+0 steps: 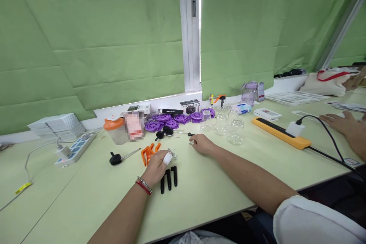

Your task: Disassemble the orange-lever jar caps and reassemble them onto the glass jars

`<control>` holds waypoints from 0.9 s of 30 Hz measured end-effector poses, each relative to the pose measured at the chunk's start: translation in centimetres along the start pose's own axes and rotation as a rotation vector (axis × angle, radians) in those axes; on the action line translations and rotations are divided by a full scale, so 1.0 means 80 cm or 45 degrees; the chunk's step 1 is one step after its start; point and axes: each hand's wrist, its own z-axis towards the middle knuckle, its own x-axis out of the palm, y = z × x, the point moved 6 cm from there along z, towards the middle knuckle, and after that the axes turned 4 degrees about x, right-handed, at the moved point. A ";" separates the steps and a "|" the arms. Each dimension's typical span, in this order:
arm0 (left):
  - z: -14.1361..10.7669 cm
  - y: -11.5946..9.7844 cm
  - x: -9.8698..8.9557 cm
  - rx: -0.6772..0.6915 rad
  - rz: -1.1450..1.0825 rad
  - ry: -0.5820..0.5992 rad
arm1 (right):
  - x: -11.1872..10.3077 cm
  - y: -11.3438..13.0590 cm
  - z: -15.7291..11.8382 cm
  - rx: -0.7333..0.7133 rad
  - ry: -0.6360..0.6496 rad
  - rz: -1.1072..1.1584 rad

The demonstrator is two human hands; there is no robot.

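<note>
Head view: left of the left hand (pixel 156 166), a black-handled screwdriver (pixel 115 158) is laid aside, presumably to be kept within reach. Just beside that hand, orange parts (pixel 147 154) are heaped together, seemingly sorted by kind. The left fingers are curled near small metal pieces (pixel 175 156); whether any is grasped cannot be told. On the near side of this grip, three black parts (pixel 169 180) are set in a row, probably so that each can be picked up singly. To the right, the right hand (pixel 202 144) is bent over a tiny coil-like piece (pixel 191 143); whether it is pinched cannot be told.

Beyond the left grip, an orange-lidded container (pixel 117 133) is seen, its contents unclear. Beyond the right grip, clear jars (pixel 221 126) are clustered; no contents can be made out.
</note>
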 end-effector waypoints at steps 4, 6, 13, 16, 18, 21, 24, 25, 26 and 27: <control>0.004 0.005 0.005 -0.144 -0.159 -0.021 | 0.004 0.003 0.002 0.070 0.023 0.196; 0.010 0.008 0.008 -0.254 -0.212 -0.031 | 0.011 0.000 0.004 0.207 0.092 0.403; 0.054 0.014 0.022 -0.421 -0.151 -0.012 | 0.038 0.002 0.011 0.548 0.198 1.003; 0.071 0.023 0.036 -0.521 -0.184 0.018 | 0.048 0.010 0.011 0.577 0.225 1.153; 0.080 0.027 0.049 -0.563 -0.251 0.046 | 0.053 0.015 0.008 0.585 0.230 1.250; 0.090 0.028 0.064 -0.498 -0.293 0.062 | 0.059 0.023 0.003 0.581 0.236 1.382; 0.095 0.028 0.072 -0.375 -0.296 0.032 | 0.063 0.028 -0.002 0.566 0.257 1.487; 0.095 0.030 0.072 -0.351 -0.291 0.014 | 0.063 0.028 -0.003 0.564 0.256 1.513; 0.095 0.032 0.073 -0.342 -0.286 -0.006 | 0.063 0.027 -0.003 0.564 0.250 1.534; 0.095 0.035 0.073 -0.336 -0.282 -0.026 | 0.063 0.026 -0.003 0.564 0.241 1.552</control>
